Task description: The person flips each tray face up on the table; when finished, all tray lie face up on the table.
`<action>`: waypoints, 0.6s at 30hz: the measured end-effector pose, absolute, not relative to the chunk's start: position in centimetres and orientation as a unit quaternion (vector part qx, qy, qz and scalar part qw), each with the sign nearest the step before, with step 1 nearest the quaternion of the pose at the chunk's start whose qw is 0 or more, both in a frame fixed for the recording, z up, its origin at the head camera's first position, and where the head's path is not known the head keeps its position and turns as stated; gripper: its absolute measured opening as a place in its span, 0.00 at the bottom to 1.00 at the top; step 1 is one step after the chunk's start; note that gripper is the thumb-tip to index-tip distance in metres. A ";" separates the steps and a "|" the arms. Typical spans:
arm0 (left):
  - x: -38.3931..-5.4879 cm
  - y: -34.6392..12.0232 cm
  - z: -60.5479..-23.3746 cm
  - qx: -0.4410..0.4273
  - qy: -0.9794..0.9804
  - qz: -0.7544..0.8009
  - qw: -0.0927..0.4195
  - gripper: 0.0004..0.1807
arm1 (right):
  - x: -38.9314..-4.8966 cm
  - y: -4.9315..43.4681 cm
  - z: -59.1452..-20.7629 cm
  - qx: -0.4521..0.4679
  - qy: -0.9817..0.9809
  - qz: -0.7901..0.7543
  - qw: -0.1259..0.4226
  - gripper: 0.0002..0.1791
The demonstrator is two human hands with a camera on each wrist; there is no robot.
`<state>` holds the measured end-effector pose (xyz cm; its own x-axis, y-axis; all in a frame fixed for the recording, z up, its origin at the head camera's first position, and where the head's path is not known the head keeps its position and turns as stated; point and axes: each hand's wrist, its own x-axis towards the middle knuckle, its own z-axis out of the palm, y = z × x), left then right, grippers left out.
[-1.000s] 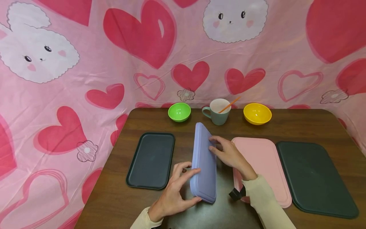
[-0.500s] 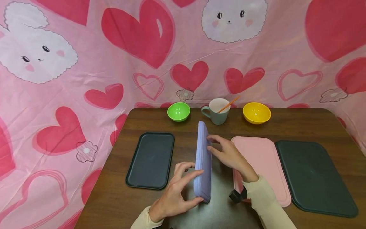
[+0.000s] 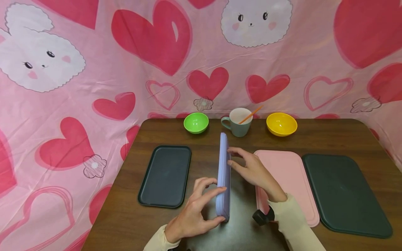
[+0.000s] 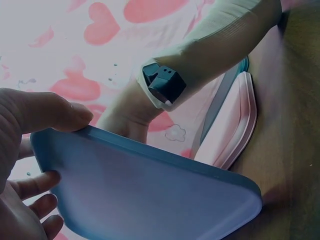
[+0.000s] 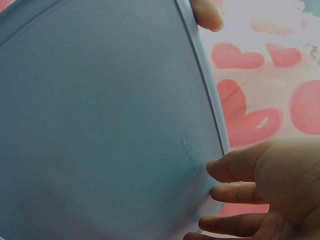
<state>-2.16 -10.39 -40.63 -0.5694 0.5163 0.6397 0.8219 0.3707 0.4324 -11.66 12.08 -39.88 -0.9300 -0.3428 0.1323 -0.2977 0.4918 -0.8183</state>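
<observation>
Fingers and thumb of the left hand (image 3: 194, 213) bent round the near end of a lavender tray (image 3: 223, 188), holding it nearly upright. Across from it, fingertips of the right hand (image 3: 254, 170) against the tray's opposite face, thumb and forefinger slightly apart, wrist sloping back toward the body. In the head view, little more than the tray's narrow side; in the left wrist view, its broad left face; in the right wrist view, the other face, with a small raised mark (image 5: 191, 152) beside the right fingertips. Left of the left hand, a dark tray (image 3: 164, 176). Right of the right hand, a pink tray (image 3: 284, 170), then a dark green tray (image 3: 348, 195). Beyond both hands, a green bowl (image 3: 196, 123), a mug (image 3: 240, 128) with an orange stick (image 3: 253, 113), and a yellow bowl (image 3: 281, 124).
</observation>
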 end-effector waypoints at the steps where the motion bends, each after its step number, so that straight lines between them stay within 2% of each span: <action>1: -2.2 -10.3 -40.6 -0.420 -0.801 -0.376 0.205 0.45 | -11.6 12.2 -39.8 -0.187 0.861 -0.472 0.022 0.25; 10: -2.6 -10.0 -40.5 -0.437 -0.793 -0.370 0.207 0.39 | -11.4 12.6 -39.2 -0.200 0.844 -0.498 0.011 0.23; 18: -2.8 -9.3 -40.3 -0.448 -0.792 -0.367 0.195 0.39 | -11.3 12.7 -39.1 -0.207 0.833 -0.513 0.011 0.22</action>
